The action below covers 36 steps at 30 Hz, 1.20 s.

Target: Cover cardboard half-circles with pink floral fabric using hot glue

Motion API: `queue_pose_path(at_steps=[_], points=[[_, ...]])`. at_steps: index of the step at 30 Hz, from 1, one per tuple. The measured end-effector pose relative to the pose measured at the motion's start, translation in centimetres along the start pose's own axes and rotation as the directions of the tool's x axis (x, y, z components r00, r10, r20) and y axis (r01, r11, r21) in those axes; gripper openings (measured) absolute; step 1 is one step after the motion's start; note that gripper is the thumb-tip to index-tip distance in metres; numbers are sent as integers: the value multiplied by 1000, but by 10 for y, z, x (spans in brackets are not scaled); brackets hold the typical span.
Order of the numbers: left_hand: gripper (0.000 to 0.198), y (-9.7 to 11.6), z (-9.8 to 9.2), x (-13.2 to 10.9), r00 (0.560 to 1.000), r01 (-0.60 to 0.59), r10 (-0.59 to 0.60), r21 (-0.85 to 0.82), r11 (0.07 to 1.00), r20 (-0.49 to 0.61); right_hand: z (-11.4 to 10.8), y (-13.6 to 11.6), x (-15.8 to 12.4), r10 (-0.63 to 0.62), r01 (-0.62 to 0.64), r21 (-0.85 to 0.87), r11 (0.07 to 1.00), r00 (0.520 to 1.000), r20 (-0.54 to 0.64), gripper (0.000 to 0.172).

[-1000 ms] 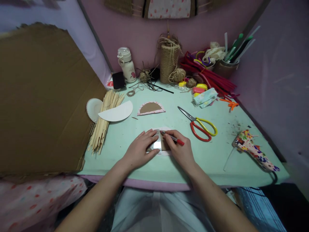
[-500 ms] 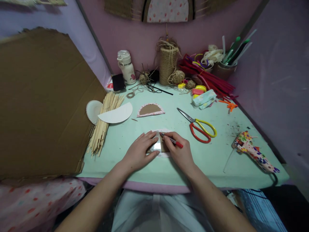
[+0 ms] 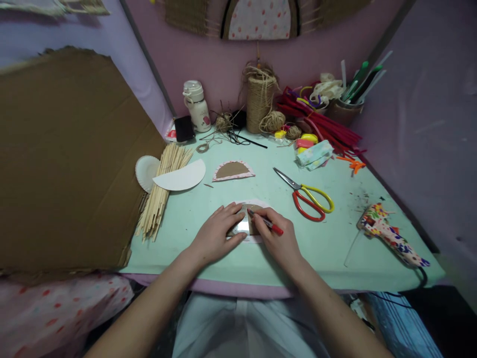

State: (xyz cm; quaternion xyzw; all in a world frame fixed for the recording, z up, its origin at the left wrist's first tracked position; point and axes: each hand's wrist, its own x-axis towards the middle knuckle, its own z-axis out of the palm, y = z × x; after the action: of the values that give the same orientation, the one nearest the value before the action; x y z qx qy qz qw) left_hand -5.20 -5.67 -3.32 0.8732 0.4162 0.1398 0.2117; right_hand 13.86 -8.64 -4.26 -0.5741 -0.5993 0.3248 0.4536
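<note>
My left hand lies with fingers spread, pressing a clear ruler onto a brown cardboard half-circle. White material shows around the cardboard's edge. In my right hand is a pen with a red end, its tip at the ruler's right edge. Beyond my hands lies another cardboard half-circle with a pink-and-white fabric border. Scissors with one red and one yellow handle rest open to the right.
Left are thin wooden sticks, a white paper half-circle and a large cardboard sheet. A bottle, a twine spool and red strips stand or lie at the back. A flower-patterned glue gun lies right.
The pen tip has moved slightly down along the ruler's edge toward me. My left hand stays in place, and the camera view has tilted up a little.
</note>
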Motion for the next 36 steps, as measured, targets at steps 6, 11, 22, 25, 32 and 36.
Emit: queue_pose_path(at_steps=[6,11,22,25,32,36], points=[[47,-1,1,0,1000,-8,8,-15,1000,-11,-2,-3,-11,-40,41,-82,996,999,10,17],[48,-3,2,0,1000,-7,7,0,1000,-4,-5,-6,-24,-81,83,-104,991,996,28,17],[49,-2,1,0,1000,-11,11,-12,1000,-5,-11,-10,-44,-74,76,-79,994,997,30,17],[49,-3,1,0,1000,-12,12,-9,1000,-6,-15,-13,-48,-10,10,-51,999,1000,2,22],[47,0,-1,1,1000,-2,2,-2,1000,3,-12,-10,-28,59,-57,46,997,997,-46,18],[50,0,-1,1,1000,-7,7,-3,1000,9,-5,-8,-8,102,-97,114,989,994,-46,17]])
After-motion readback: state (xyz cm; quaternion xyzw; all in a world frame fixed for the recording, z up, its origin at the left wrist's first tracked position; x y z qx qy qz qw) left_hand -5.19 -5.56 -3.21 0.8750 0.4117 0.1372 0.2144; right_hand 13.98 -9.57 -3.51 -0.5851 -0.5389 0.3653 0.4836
